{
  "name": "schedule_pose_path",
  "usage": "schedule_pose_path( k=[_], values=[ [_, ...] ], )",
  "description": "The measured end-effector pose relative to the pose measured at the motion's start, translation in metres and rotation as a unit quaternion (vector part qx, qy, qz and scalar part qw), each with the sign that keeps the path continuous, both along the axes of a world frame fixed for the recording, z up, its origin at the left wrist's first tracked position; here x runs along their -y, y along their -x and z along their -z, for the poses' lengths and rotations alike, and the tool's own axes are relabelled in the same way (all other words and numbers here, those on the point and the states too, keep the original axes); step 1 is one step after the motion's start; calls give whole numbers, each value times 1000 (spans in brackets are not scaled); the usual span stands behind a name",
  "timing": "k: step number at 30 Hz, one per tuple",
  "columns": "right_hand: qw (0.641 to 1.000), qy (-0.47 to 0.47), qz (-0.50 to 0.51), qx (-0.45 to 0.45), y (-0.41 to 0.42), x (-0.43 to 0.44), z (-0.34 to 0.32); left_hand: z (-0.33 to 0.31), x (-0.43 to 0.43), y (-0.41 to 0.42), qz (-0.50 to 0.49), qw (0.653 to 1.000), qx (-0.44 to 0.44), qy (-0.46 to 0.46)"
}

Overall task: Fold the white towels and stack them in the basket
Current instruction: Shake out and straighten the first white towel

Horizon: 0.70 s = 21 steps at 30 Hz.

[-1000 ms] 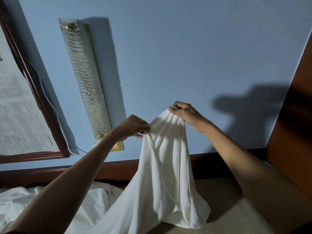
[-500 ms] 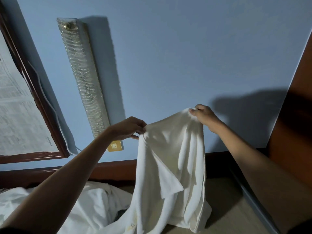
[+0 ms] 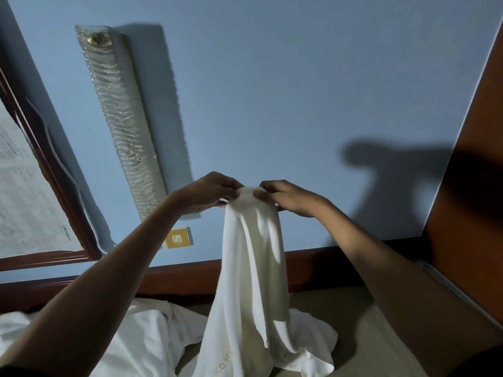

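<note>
A white towel hangs in front of me, held up by its top edge. My left hand pinches that edge from the left and my right hand pinches it from the right, the two hands almost touching. The towel falls in long folds and its lower end pools on the beige surface below. More white towels lie crumpled at the lower left, partly behind my left forearm. No basket is in view.
A blue wall fills the background with a long textured glass light and a gold switch plate. A dark wood-framed panel stands at left, a wooden board at right, and a dark wooden rail runs behind the surface.
My hands were spread apart along the towel's top edge half a second ago; they have come together, so the towel now hangs narrow and bunched.
</note>
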State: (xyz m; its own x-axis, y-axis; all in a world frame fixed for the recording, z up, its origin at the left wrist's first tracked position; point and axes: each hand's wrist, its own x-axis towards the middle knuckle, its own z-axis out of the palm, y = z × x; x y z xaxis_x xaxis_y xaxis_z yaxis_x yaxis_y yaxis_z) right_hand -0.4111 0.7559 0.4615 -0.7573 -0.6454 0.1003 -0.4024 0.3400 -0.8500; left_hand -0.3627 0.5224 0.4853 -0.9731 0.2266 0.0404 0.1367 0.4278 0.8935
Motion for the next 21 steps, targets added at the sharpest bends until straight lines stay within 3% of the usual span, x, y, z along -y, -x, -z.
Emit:
schedule_pose_path(
  k=[5,8,11,21],
  values=[
    [996,58,52,-39,4,10,-9,16,0,2,-52,996,-41,58],
    [990,82,96,-58,10,5,-17,26,4,6,-65,997,-27,31],
    [985,91,134,-64,16,-7,-18,27,7,9,-64,998,-20,4],
    [942,154,283,-89,38,-31,-14,33,8,18,-35,996,-6,81]
  ],
)
